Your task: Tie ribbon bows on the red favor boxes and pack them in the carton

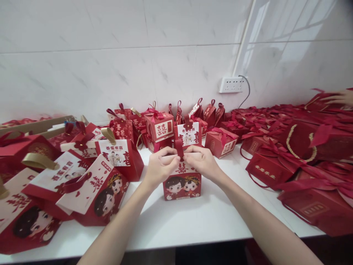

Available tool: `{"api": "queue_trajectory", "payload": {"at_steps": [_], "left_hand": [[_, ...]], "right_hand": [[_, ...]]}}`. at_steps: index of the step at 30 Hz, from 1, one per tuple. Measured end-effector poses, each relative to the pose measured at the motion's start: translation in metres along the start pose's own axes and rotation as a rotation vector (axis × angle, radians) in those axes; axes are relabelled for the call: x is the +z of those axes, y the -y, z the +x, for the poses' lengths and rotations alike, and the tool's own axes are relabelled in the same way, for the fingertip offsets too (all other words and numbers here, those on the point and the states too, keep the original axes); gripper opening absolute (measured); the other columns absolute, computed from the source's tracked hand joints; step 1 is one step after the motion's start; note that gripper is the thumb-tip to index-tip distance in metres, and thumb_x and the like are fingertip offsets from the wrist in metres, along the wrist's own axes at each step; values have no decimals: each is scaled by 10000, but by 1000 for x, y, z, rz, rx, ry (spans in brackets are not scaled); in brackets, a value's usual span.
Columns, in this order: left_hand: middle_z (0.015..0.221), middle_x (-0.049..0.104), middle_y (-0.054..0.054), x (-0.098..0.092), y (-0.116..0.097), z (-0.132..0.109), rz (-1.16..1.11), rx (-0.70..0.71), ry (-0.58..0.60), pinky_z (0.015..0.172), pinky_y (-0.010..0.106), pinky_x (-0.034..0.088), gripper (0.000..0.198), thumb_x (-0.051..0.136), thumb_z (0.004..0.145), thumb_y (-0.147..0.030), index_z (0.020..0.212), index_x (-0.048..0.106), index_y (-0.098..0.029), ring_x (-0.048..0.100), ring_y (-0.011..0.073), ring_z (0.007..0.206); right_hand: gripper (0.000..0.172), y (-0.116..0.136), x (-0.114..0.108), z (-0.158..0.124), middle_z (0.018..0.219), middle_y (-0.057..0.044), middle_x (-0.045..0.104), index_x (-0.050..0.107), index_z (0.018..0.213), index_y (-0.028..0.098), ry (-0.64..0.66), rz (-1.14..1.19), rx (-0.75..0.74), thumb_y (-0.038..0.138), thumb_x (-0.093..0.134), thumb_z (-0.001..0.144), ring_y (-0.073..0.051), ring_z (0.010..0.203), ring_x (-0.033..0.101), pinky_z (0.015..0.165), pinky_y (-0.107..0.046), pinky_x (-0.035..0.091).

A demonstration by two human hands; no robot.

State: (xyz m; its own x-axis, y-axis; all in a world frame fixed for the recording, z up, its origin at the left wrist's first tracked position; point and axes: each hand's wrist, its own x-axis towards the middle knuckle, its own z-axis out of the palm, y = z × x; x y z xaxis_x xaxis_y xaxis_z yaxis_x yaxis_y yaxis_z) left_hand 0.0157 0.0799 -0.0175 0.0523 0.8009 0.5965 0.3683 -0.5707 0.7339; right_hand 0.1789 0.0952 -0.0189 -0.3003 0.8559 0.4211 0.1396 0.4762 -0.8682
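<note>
A small red and white gift box (182, 184) with a cartoon couple printed on its front stands upright on the white table (193, 221) in front of me. My left hand (160, 165) and my right hand (202, 162) rest on its top, both with fingers pinched together on the box's closing flaps. A red ribbon handle (179, 147) sticks up between my fingertips.
Several finished red gift boxes (160, 127) stand along the tiled wall. Larger boxes (93, 191) lie at the left. Red gift bags with ribbons (298, 154) pile up on the right. Another person's hand (340, 98) reaches in at the far right. A wall socket (231, 84) sits above.
</note>
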Motion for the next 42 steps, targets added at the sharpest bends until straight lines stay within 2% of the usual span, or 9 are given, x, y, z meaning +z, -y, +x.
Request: {"api": "queue_trajectory", "payload": {"at_steps": [4, 7, 11, 16, 20, 23, 35, 38, 42], "left_hand": [[673, 661, -9, 1, -1, 0, -1, -3, 11, 600, 210, 502, 43, 585, 687, -210, 687, 603, -172, 614, 123, 621], [664, 653, -18, 1, -1, 1, 11, 4, 19, 586, 207, 496, 34, 580, 680, -207, 689, 590, -176, 605, 119, 607], [672, 653, -12, 1, 1, 1, -1, 29, 35, 577, 210, 491, 68, 579, 701, -240, 714, 590, -174, 600, 119, 602], [682, 662, -6, 2, 3, 0, -13, 7, 42, 589, 214, 491, 77, 581, 723, -248, 719, 602, -174, 606, 123, 610], [695, 661, -3, 2, 2, 0, -19, 5, 42, 623, 230, 500, 71, 578, 725, -243, 713, 596, -176, 611, 130, 632], [696, 658, 1, 1, 2, 0, -25, 19, 52, 633, 234, 503, 77, 570, 725, -245, 716, 595, -172, 613, 133, 643], [713, 650, 10, 1, 6, 0, -60, -5, 50, 638, 231, 497, 76, 589, 720, -241, 727, 602, -166, 605, 129, 657], [706, 639, 7, -1, 8, 0, -126, -41, 68, 614, 234, 480, 98, 601, 718, -267, 726, 602, -169, 592, 130, 647], [727, 648, 27, 1, 16, -2, -389, -158, 119, 570, 260, 469, 313, 524, 768, -472, 785, 615, -173, 594, 151, 631]], "right_hand": [[262, 3, 0, 0, 898, -38, 669, 623, 928, 180, -75, -19, -118, 294, 658, 695, -171, 825, 625, 759, -295, 506], [178, 9, 3, -1, 872, -33, 666, 638, 877, 194, -117, -14, -127, 295, 641, 731, -168, 819, 623, 785, -314, 505], [148, 10, 10, -3, 709, -3, 632, 615, 730, 185, -154, 108, -28, 331, 637, 729, -127, 617, 586, 601, -260, 500], [283, 4, 11, -3, 465, 66, 458, 596, 774, 174, -139, 236, 163, 440, 653, 696, -74, 386, 397, 373, -210, 323], [286, 7, 0, -2, 731, -13, 637, 628, 883, 170, -55, 81, 45, 386, 666, 699, -150, 665, 598, 582, -260, 484], [238, 10, -7, -1, 876, -39, 677, 645, 883, 176, 35, -41, -26, 303, 679, 685, -190, 823, 628, 750, -312, 500], [131, 7, -1, -1, 642, 16, 602, 588, 651, 167, 23, 48, 54, 277, 627, 710, -123, 595, 552, 578, -243, 440], [145, 8, -8, 0, 751, -10, 641, 617, 738, 168, 68, 3, 47, 309, 639, 715, -146, 670, 585, 613, -259, 463], [313, 3, -24, 1, 933, -33, 656, 602, 981, 187, 274, -6, 95, 300, 680, 699, -168, 783, 615, 668, -281, 493]]}}
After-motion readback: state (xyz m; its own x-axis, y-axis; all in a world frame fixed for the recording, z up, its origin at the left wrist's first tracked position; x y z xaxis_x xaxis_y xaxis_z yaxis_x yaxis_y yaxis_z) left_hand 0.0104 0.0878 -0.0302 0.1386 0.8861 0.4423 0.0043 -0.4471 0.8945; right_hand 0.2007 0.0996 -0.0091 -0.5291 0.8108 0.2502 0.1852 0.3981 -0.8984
